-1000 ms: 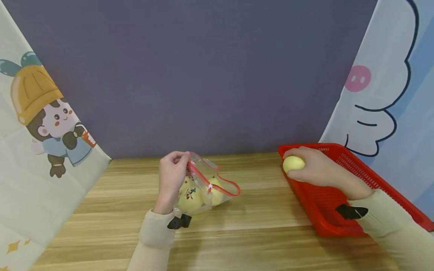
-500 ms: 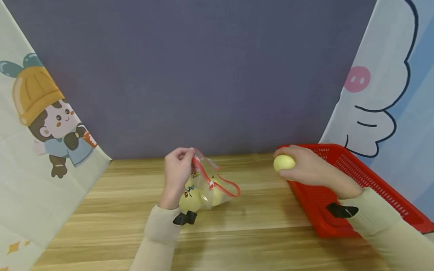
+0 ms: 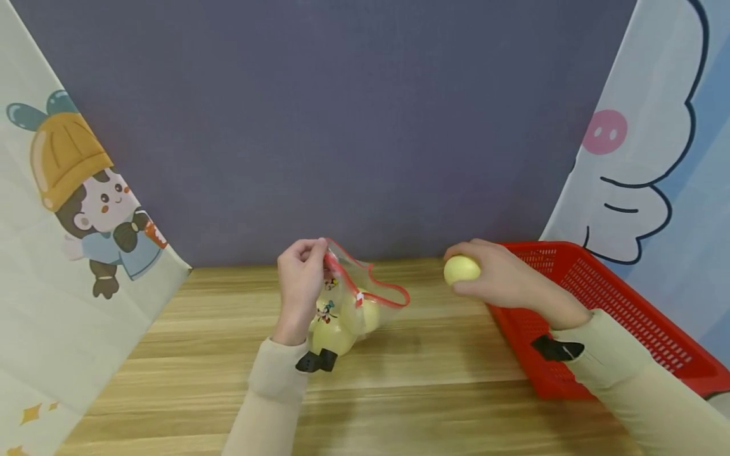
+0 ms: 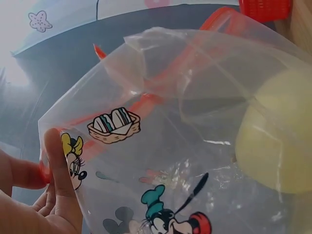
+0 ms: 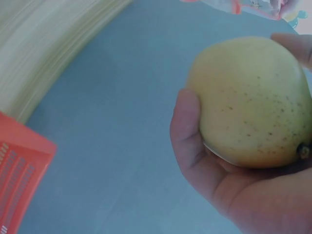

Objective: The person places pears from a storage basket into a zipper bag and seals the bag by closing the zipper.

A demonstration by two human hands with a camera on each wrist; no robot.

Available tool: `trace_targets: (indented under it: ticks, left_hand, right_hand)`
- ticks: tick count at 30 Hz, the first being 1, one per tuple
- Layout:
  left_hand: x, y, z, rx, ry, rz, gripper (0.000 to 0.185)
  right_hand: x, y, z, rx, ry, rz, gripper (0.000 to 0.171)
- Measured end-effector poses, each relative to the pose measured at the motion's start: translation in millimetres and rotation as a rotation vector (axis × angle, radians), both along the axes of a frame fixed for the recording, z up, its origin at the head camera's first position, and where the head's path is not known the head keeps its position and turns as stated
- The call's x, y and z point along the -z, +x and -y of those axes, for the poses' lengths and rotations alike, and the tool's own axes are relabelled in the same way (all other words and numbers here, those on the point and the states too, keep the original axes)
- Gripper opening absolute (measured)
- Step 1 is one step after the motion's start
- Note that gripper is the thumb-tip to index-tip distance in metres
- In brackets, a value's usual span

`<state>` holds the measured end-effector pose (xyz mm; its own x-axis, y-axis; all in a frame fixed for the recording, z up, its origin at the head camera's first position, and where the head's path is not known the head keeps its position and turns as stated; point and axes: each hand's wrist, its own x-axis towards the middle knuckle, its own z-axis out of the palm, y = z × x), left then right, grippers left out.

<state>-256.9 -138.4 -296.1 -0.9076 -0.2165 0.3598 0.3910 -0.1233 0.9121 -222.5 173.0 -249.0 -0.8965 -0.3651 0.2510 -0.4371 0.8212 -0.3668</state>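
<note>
Looks like a makeshift recording booth, not a real kitchen or shop. A plain grey-purple fabric backdrop (image 3: pixel 342 126) fills the 12 o'clock side, and cartoon-printed cloth sheets hang as side walls: one with a kid in a yellow hat (image 3: pixel 85 190) at 9 o'clock, one with a pink-cheeked white character (image 3: pixel 644 158) at 3 o'clock. Down at 6 o'clock there's just a light wood-grain tabletop (image 3: pixel 428 392).
</note>
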Motion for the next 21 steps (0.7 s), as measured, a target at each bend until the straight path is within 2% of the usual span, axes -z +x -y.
trace_targets:
  ticks: [8, 14, 21]
  left_hand:
    - [8.3, 3.8, 2.1, -0.018, -0.061, 0.026, 0.021]
    - [14.9, 7.4, -0.1, -0.001, -0.124, 0.027, 0.020]
    - [19.4, 7.7, -1.8, 0.018, -0.151, 0.034, 0.020]
  right_hand:
    - [2.2, -1.3, 13.0, 0.007, -0.038, 0.004, 0.035]
    - [2.3, -0.5, 21.7, 0.011, -0.068, 0.010, 0.038]
    - [5.9, -2.9, 27.6, 0.016, -0.079, 0.012, 0.039]
